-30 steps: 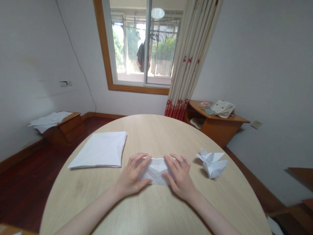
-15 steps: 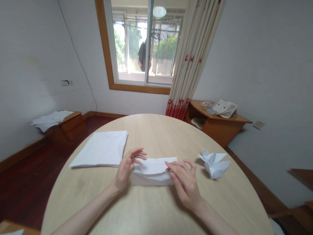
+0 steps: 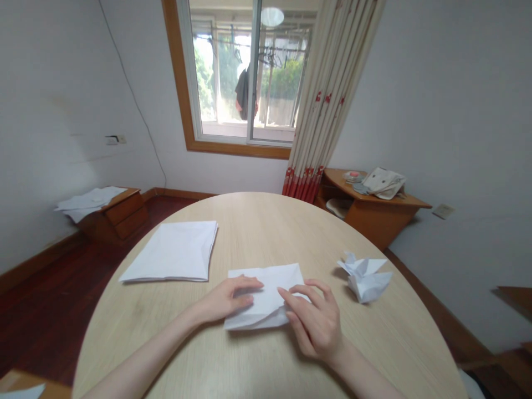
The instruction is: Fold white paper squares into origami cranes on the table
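Observation:
A folded sheet of white paper [image 3: 266,285] lies in front of me on the round table, its near flap slightly raised. My left hand [image 3: 233,296] rests on the paper's left part, fingers stretched out flat. At its right side my right hand [image 3: 313,316] grips the paper, the index fingertip on top and the thumb by the near edge. Part of the paper's right side is hidden behind that hand. To the right stands a folded white paper figure [image 3: 366,279] with pointed flaps, touched by neither hand.
A stack of white paper [image 3: 172,252] lies at the left of the pale wooden table [image 3: 266,221]. Beyond it are a small drawer cabinet [image 3: 124,213] with papers on top, a window, a curtain [image 3: 322,105], and a corner cabinet [image 3: 374,219] with a cloth bag [image 3: 384,183].
My left hand has come down from above the paper to lie flat on it. The paper has turned slightly and its flap sits nearer me. My right hand stays at the right side.

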Available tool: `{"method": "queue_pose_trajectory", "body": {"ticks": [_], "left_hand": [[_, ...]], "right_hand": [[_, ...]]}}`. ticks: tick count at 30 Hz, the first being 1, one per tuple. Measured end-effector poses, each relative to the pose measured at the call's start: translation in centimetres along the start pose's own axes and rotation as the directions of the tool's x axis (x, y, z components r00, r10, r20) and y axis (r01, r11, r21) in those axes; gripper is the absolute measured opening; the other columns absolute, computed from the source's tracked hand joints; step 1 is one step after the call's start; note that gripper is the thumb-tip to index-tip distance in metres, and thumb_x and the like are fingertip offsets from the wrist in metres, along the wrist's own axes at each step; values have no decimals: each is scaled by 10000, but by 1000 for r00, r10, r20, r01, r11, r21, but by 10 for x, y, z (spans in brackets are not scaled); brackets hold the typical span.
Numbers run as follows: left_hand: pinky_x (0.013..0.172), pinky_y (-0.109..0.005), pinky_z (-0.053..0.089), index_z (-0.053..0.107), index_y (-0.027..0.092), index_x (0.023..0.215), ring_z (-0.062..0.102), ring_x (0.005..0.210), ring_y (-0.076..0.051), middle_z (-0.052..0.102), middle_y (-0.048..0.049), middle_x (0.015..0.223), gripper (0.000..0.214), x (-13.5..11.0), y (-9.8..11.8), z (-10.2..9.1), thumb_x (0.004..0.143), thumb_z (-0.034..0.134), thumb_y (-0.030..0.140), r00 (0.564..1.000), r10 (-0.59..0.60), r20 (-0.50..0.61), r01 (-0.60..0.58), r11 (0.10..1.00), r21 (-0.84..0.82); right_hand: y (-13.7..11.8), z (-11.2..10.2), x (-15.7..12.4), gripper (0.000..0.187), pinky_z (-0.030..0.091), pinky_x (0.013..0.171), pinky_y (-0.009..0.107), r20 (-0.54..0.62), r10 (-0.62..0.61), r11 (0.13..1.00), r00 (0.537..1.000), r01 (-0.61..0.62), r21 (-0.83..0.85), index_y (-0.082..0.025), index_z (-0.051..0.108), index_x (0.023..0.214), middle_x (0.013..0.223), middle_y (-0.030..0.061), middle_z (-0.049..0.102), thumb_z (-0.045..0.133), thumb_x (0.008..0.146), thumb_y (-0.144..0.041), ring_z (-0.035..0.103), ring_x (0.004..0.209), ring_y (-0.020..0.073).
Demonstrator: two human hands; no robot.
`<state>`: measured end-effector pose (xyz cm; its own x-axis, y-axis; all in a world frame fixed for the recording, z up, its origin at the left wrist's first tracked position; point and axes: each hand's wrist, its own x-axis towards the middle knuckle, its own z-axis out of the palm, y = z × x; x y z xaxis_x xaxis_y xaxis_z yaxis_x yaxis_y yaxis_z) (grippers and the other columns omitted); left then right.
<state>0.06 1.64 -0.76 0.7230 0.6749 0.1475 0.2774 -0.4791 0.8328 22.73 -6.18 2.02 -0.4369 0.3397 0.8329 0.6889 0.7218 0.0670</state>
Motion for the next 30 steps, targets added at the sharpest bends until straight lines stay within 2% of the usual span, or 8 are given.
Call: {"method": "queue_pose_trajectory", "body": {"ticks": [6,12,18,23,30], "left_hand": [[1082,-447,357,594,252,1267,470,1293,-231,520,-60,1400,405,-1,-8,4,870,547,189,998,50,26,-56,928,368],[1043,-473,362,538,296,1314,470,1283,-249,478,-41,1436,449,-3,-6,5,878,565,196,998,64,26,-67,805,589],[976,-465,378,550,255,1302,533,1170,-277,511,-59,1409,422,-4,5,5,883,584,295,998,57,4,-45,735,677],[905,-437,396,586,257,1259,554,1069,-280,548,-51,1374,383,-4,1,7,906,546,399,990,137,-10,-88,692,716],[841,-408,405,556,238,1299,551,980,-270,570,-27,1352,398,-4,4,8,928,502,369,989,143,41,-128,677,725]], "right_hand": [[1,1,-2,340,415,814,401,11,18,999,1000,-18,30,-118,583,1200,706,37,684,407,912,-160,618,738,207],[2,5,-3,241,442,790,389,77,25,1000,997,-25,9,-128,622,1002,663,33,671,392,935,-161,594,610,162],[6,11,-8,194,453,799,372,124,84,996,989,-85,4,-147,631,928,620,10,664,438,932,-150,582,546,136],[18,15,-14,243,456,805,352,201,123,992,972,-124,-7,-169,645,910,632,6,675,406,955,-164,597,549,129],[20,21,-17,312,441,845,368,429,115,991,896,-135,15,-175,656,982,917,63,739,348,991,-227,664,808,178]]}}
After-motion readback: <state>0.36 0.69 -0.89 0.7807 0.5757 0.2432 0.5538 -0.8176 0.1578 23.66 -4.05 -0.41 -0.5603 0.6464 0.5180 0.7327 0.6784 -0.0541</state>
